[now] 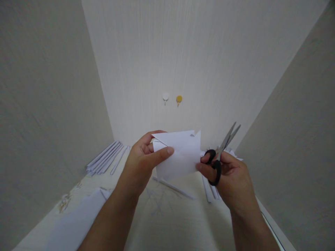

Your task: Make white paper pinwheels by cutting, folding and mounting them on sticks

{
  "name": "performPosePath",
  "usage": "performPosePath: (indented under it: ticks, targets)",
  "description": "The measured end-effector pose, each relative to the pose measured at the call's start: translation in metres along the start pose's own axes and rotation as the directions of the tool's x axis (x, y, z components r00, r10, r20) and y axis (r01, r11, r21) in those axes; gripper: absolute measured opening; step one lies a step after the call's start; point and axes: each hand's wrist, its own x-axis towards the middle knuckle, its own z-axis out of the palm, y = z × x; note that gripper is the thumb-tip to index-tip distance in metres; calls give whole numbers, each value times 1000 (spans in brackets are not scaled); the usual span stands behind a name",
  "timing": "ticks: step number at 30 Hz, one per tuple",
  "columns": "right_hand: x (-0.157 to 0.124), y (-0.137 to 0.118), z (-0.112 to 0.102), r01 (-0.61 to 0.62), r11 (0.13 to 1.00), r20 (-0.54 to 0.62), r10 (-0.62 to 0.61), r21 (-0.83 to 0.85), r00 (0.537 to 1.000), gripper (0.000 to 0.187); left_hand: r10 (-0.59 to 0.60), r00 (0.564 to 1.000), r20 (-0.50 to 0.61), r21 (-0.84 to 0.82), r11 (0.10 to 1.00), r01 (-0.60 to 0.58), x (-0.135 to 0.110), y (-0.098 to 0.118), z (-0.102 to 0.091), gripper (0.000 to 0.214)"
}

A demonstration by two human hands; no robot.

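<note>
My left hand (143, 161) pinches a folded white paper (180, 153) by its left edge, thumb across the front. My right hand (230, 172) pinches the paper's right edge with thumb and forefinger. That same hand carries black-handled scissors (221, 151), fingers through the loops, blades nearly closed and pointing up to the right, away from the paper. The paper is held in the air above the table.
A pale table (167, 216) runs between grey walls. Rolled paper strips (104, 158) lie at the back left, several more strips (209, 190) under my right hand, and a white sheet (78, 223) at the near left. Two small hooks (172, 99) hang on the far wall.
</note>
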Motion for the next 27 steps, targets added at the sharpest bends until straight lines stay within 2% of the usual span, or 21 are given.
performPosePath:
  ticks: [3,5,8,14,17,19,21,23,25,27]
  targets:
    - [-1,3,4,14,1000,-28,-14,27,1000,18,-107,991,86,65,993,101,-2,-1,5,38]
    - [-2,3,5,12,999,-23,-11,32,1000,17,-117,989,90,161,982,101,-3,-1,5,33]
    - [-4,-1,6,-11,1000,-18,11,23,1000,18,-62,995,73,255,966,41,-3,1,2,27]
    - [-6,-5,7,-27,1000,-6,27,-14,1000,19,-19,997,74,314,949,-5,-3,2,-1,26]
    - [-5,-7,2,-10,999,23,11,-43,1000,19,64,998,2,337,939,-61,-4,1,-2,25]
    - [-3,-10,-4,-6,996,109,16,-91,994,19,126,990,-71,320,943,-97,-4,3,-4,23]
    - [-1,-12,-11,-28,983,264,76,-179,961,19,166,978,-128,258,958,-129,-3,6,-6,20]
    - [0,-14,-16,-59,950,414,188,-305,890,19,187,971,-148,173,972,-161,-3,10,-8,18]
    - [-1,-15,-18,-75,905,485,292,-418,824,17,193,972,-136,100,978,-181,-4,14,-8,16]
    - [-3,-13,-19,-74,875,514,348,-479,784,17,200,969,-143,49,980,-195,-5,18,-6,16]
